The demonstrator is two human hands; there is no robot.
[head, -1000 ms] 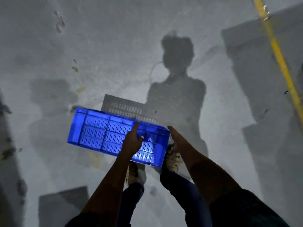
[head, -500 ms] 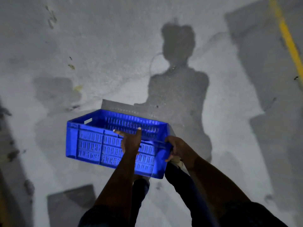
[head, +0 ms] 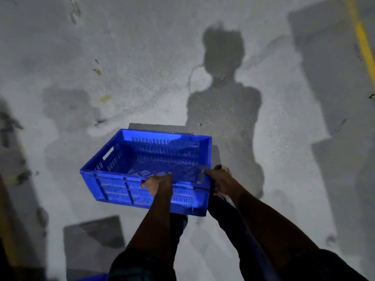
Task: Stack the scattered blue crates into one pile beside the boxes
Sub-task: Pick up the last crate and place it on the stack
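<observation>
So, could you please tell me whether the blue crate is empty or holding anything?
Empty. The blue crate faces open side up, and only its bare slotted floor and walls show inside.

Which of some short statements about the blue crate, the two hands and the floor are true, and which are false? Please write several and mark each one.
1. The blue crate has its open side up and nothing inside. True.
2. Only one hand holds the crate. False: the left hand has its grip on the near long rim, and the right hand holds the right near corner.
3. The crate rests on top of another crate. False: it is held in the air above the grey floor.
4. A yellow line runs along the floor at the upper right. True.
5. The person's shadow falls on the floor beyond the crate. True.
</observation>
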